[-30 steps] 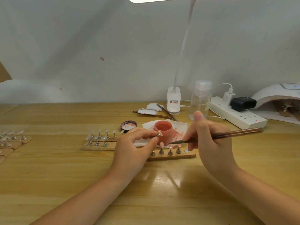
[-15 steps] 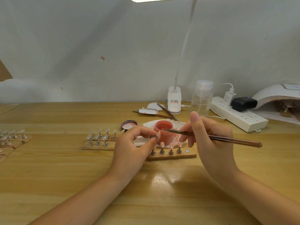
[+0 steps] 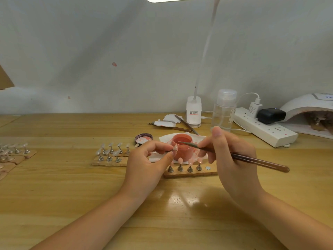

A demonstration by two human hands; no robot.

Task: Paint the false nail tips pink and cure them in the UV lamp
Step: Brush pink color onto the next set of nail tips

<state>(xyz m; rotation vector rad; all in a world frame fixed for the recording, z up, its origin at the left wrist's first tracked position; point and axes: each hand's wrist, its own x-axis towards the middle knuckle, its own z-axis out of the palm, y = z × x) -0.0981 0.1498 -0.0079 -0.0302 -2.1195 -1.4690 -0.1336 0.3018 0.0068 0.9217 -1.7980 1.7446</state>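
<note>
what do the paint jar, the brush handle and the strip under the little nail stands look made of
Paint jar: seemingly translucent plastic, tinted pink by the paint inside. Brush handle: glossy brown, with a highlight along it; lacquered wood or plastic, cannot tell which. Strip: pale, matte, rough-edged, likely wood or cork. Nail stands: shiny grey cones, apparently metal.

Right hand (image 3: 232, 159) gripping slim brown brush (image 3: 243, 157) over open pink paint jar (image 3: 182, 147), left hand (image 3: 149, 163) pinching small pale nail tip (image 3: 175, 148).
</note>
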